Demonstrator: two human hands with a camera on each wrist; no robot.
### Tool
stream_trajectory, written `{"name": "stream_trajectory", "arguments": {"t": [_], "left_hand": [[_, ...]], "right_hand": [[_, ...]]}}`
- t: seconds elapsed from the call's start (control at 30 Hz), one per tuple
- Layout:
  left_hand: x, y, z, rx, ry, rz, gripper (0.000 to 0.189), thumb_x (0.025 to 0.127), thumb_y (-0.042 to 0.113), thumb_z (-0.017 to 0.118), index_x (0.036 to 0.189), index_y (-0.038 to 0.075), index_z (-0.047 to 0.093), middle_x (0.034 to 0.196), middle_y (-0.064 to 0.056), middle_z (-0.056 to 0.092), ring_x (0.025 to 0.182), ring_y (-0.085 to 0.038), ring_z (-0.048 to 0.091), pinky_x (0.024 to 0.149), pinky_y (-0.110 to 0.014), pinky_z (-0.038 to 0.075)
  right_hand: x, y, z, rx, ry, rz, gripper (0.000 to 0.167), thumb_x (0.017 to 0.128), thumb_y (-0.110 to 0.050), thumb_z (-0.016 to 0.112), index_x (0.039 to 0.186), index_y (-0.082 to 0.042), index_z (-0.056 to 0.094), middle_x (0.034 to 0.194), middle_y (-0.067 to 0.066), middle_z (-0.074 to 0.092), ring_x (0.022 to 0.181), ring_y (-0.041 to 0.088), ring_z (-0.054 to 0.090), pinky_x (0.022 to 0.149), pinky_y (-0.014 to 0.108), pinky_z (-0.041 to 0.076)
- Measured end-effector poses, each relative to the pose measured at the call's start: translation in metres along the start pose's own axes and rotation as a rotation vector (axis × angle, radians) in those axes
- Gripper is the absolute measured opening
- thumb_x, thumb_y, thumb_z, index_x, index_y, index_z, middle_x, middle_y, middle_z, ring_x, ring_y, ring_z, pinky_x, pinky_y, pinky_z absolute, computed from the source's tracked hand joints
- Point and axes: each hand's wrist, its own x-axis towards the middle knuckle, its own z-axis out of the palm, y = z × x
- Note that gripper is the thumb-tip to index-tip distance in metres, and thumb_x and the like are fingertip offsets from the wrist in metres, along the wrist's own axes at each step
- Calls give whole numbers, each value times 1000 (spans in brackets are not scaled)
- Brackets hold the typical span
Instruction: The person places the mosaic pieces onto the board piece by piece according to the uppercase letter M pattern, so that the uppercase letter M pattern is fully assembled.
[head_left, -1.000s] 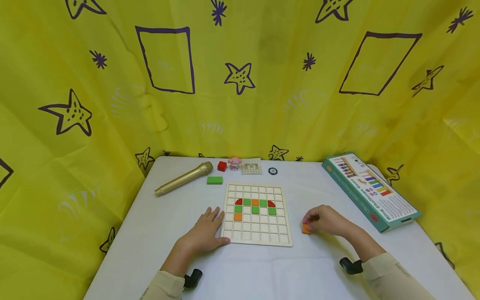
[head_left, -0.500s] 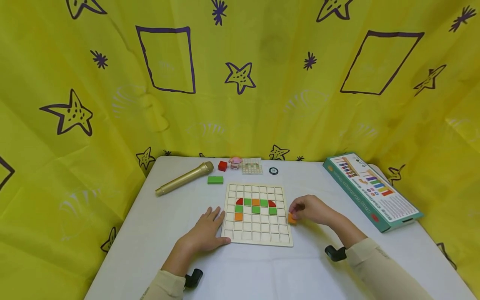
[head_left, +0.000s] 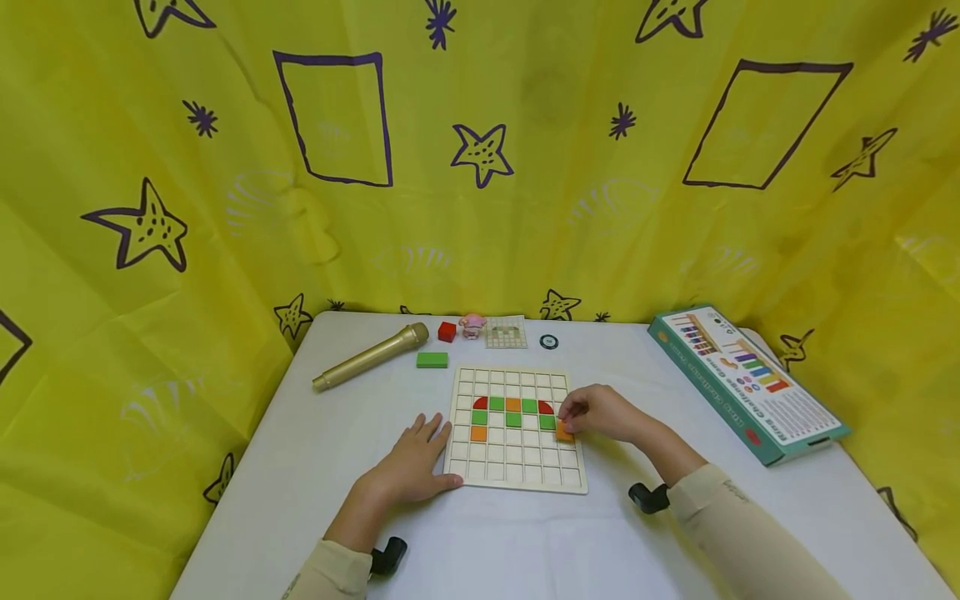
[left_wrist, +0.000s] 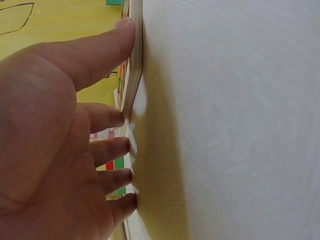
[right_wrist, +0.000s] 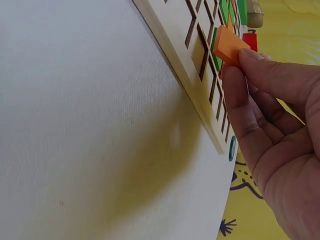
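A pale wooden grid board [head_left: 517, 476] lies on the white table, holding red quarter-round, green and orange tiles. Between thumb and index finger my right hand [head_left: 606, 413] pinches an orange square tile [head_left: 565, 431]. In the right wrist view this orange tile [right_wrist: 230, 46] is tilted over the board's grid, close to the green tiles. My left hand [head_left: 407, 468] rests with spread, fairly straight fingers at the board's left side. Its thumb [left_wrist: 107, 52] touches the board's edge [left_wrist: 136, 55], and the other fingertips reach down to the tabletop.
Behind the board are a green block [head_left: 432, 360], a gold microphone [head_left: 371, 358], a red cube [head_left: 447, 332], a pink figurine [head_left: 472, 325], a small pattern card [head_left: 507, 332] and a dark round token [head_left: 549, 342]. A game box [head_left: 750, 383] lies at the right.
My right hand has carried the orange tile leftward and away from me, from the table right of the board to over the board's right part. The left hand stays in place.
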Motion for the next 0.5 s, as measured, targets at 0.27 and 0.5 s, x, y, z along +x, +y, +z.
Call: {"name": "stream_trajectory", "arguments": {"t": [0.27, 0.5], "left_hand": [[0, 1, -1, 10, 2, -3, 90, 88, 54, 72, 156, 6, 36, 163, -16, 27, 151, -40, 15, 119, -54, 21], [-1, 1, -1, 12, 4, 0, 90, 88, 53, 71, 156, 5, 36, 163, -16, 26, 151, -40, 15, 119, -54, 22]], "right_hand": [[8, -5, 8, -4, -12, -32, 9, 86, -7, 79, 90, -9, 72, 84, -2, 66, 80, 17, 58, 74, 29, 52], [10, -9, 14, 1, -27, -52, 8, 87, -8, 79, 89, -9, 72, 82, -2, 66, 78, 16, 59, 73, 28, 52]]}}
